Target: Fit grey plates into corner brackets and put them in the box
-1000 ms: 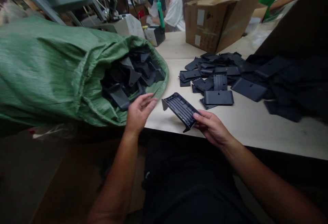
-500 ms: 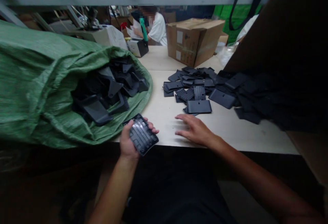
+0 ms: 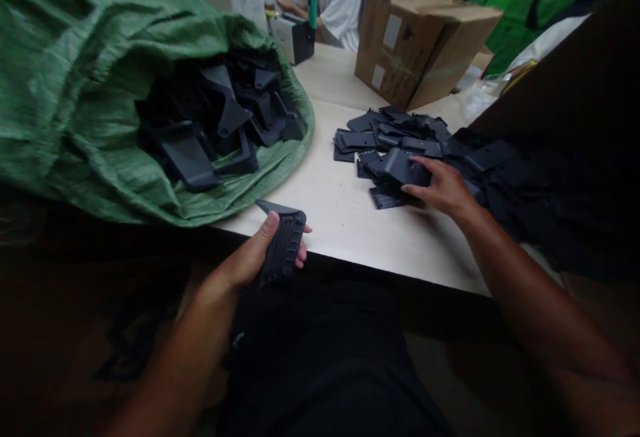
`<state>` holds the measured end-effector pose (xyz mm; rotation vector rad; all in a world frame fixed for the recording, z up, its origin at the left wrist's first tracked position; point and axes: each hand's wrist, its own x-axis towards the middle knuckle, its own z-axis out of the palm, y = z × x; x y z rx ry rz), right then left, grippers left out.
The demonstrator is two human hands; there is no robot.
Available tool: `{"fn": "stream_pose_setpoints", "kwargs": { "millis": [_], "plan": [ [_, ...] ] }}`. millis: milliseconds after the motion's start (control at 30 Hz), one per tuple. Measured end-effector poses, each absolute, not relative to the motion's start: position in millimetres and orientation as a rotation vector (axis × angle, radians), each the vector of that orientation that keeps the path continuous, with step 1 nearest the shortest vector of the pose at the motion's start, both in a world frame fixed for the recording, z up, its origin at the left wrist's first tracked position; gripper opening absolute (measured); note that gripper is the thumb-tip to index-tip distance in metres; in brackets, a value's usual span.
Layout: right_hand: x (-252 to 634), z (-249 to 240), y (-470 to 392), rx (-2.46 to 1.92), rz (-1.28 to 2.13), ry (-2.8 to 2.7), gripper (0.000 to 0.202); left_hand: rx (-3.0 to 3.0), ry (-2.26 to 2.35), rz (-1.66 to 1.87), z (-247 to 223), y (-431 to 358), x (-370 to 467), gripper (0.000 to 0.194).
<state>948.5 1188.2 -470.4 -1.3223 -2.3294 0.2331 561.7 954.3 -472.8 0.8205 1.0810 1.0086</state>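
Note:
My left hand [image 3: 260,243] grips a black plastic part [image 3: 285,245] just off the table's front edge, thumb on its ribbed face and fingertips showing behind it. Over the pile of flat black parts [image 3: 357,140], my right hand [image 3: 445,187] has its thumb and fingers round the right end of a smooth black plate [image 3: 400,167], which is tilted up from the pile. To the left, an open green sack [image 3: 300,150] lies on its side with angular black parts [image 3: 185,153] in its mouth.
A cardboard box [image 3: 400,50] stands behind the pile on the pale table [image 3: 335,217]. A dark panel [image 3: 565,83] rises at the right. Across the table sits a person in a white shirt [image 3: 345,7], beside a small box [image 3: 290,40].
My right hand has moved right and forward onto the pile and taken hold of a plate. The part in my left hand has turned more edge-on. The view has shifted and tilted.

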Motion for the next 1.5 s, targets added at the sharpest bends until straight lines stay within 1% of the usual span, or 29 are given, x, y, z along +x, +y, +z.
{"fn": "stream_pose_setpoints", "kwargs": {
  "millis": [100,233,400,500,600,667,800,900,1067,1233,1367,1500],
  "plan": [
    [925,-468,1165,-1.256,0.3,-2.206,0.074,0.768,0.989,1.082,-474,952,560,0.103],
    [875,-477,1118,-1.194,0.401,-2.41,0.076,0.57,0.804,1.249,-475,953,566,0.106],
    [829,-488,1090,-1.379,0.248,-2.686,0.076,0.173,0.655,1.506,-479,957,576,0.096],
    [822,-486,1094,-1.409,0.252,-2.754,0.08,0.083,0.642,1.594,-483,960,578,0.09],
    [826,-479,1100,-1.38,0.304,-2.798,0.068,0.084,0.667,1.614,-487,961,579,0.086],
    [828,-472,1099,-1.372,0.443,-2.707,0.062,0.09,0.664,1.622,-488,963,579,0.082],
    [820,-453,1072,-1.212,0.876,-2.284,0.066,0.107,0.646,1.641,-489,967,582,0.075],
    [800,-442,1036,-1.0,0.989,-2.178,0.067,0.103,0.686,1.656,-489,973,586,0.074],
    [767,-452,1000,-0.919,0.89,-2.223,0.067,0.171,0.791,1.641,-492,978,593,0.076],
    [757,-468,999,-0.956,0.838,-2.275,0.062,0.184,0.811,1.632,-493,978,598,0.075],
    [758,-472,997,-0.959,0.827,-2.253,0.059,0.164,0.83,1.599,-492,978,601,0.078],
    [759,-473,994,-0.992,0.824,-2.291,0.059,0.166,0.852,1.62,-492,978,601,0.075]
  ]
}}
